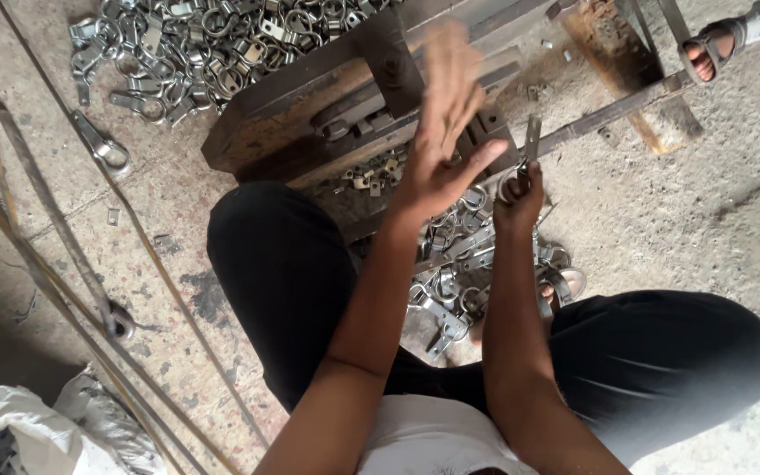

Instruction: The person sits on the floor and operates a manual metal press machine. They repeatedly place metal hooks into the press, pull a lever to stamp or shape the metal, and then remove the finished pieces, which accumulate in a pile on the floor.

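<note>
My left hand (446, 132) was up in the air over the metal press (354, 97). The fingers were spread wide and a bit blurry. The palm faced to the side, the thumb stuck out toward my right hand, and it held nothing. The left arm reached up from the bottom of the view and crossed over my left knee in black trousers (283, 273).

My right hand (519, 195) was lower, just beside the right end of the press. It was curled tight around a metal clip (529, 145). The flat end of the clip stuck up out of my fist, right next to the press. The right arm went almost straight up between my knees.

On the floor (732, 202) between my knees, under both hands, lay a small pile of clips (455, 273). A much bigger heap of clips (195, 48) lay by the far left side of the press. Long thin rods (54, 229) lay across the floor on the left. A foot in a sandal (712, 48) showed at the top right corner, well apart from my hands.
</note>
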Tool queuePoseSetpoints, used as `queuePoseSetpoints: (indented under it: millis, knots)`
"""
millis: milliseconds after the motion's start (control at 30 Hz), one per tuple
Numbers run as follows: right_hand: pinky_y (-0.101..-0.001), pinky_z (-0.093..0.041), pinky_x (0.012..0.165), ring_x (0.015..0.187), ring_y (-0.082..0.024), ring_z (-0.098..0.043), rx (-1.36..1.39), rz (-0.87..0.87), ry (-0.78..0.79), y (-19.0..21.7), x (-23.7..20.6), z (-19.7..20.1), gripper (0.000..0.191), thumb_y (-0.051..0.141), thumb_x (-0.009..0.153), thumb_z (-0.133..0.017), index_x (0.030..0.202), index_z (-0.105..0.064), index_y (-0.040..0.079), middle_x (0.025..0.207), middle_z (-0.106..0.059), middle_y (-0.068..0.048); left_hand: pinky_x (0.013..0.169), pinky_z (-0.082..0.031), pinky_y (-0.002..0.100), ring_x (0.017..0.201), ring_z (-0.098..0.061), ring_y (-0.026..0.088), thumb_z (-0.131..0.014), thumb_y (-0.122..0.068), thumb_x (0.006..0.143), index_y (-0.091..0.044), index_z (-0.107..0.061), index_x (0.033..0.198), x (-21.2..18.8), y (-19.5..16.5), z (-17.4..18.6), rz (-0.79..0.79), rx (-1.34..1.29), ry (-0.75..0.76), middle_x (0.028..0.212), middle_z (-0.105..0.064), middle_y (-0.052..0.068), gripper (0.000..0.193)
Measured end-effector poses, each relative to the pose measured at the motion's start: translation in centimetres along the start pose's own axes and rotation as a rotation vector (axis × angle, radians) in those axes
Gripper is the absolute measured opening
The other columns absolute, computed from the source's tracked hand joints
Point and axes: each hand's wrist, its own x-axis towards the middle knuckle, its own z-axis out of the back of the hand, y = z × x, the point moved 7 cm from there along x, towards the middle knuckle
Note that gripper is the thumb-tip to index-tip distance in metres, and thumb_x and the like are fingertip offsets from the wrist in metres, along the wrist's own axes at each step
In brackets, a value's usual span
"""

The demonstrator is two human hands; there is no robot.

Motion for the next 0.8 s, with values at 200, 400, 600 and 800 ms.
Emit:
queuePoseSetpoints:
  millis: [200, 400, 600, 800]
  knots:
    - [-0.0234, -0.048, 0.062, 0.071, -0.010, -0.058, -0.324, -0.050, 0.479, -2.7, -0.8, -6.9, 0.030, 0.008, 0.095, -0.066, 0.125, -0.064, 0.002, 0.094, -0.068, -0.006, 0.099, -0.061, 0.044, 0.117, -0.078, 0.030, -0.061, -0.033, 0.106, -0.005, -0.064, 0.137, -4.8, 10.7, 0.5, 0.703, 0.238, 0.203, 0.132, -0.075, 0.019, 0.042]
    - [-0.0283, -0.062, 0.073, 0.084, -0.016, -0.071, -0.540, -0.009, 0.419, -3.2, -0.1, -7.9, 0.039, 0.011, 0.098, -0.070, 0.134, -0.062, -0.001, 0.106, -0.072, -0.009, 0.088, -0.050, 0.048, 0.114, -0.065, 0.038, -0.062, -0.053, 0.097, 0.004, -0.052, 0.135, -9.0, 17.5, 4.7, 0.652, 0.782, -0.042, 0.124, -0.064, 0.025, 0.070]
    - [-0.0292, -0.061, 0.069, 0.080, -0.016, -0.070, -0.656, 0.013, 0.401, -3.3, 0.1, -8.2, 0.043, 0.011, 0.097, -0.072, 0.138, -0.063, -0.001, 0.104, -0.074, -0.010, 0.092, -0.053, 0.042, 0.106, -0.071, 0.030, -0.048, -0.058, 0.098, -0.002, -0.056, 0.135, -11.8, 21.5, 5.8, 0.945, 0.356, -0.244, 0.116, -0.072, 0.020, 0.068]
    - [-0.0244, -0.057, 0.066, 0.075, -0.011, -0.068, -0.958, 0.047, 0.506, -4.2, -0.5, -9.1, 0.043, 0.009, 0.096, -0.072, 0.137, -0.065, -0.002, 0.099, -0.075, -0.009, 0.095, -0.049, 0.041, 0.109, -0.067, 0.027, -0.047, -0.060, 0.102, -0.004, -0.060, 0.130, -11.2, 21.5, 5.8, 0.876, 0.194, -0.340, 0.117, -0.070, 0.016, 0.065]
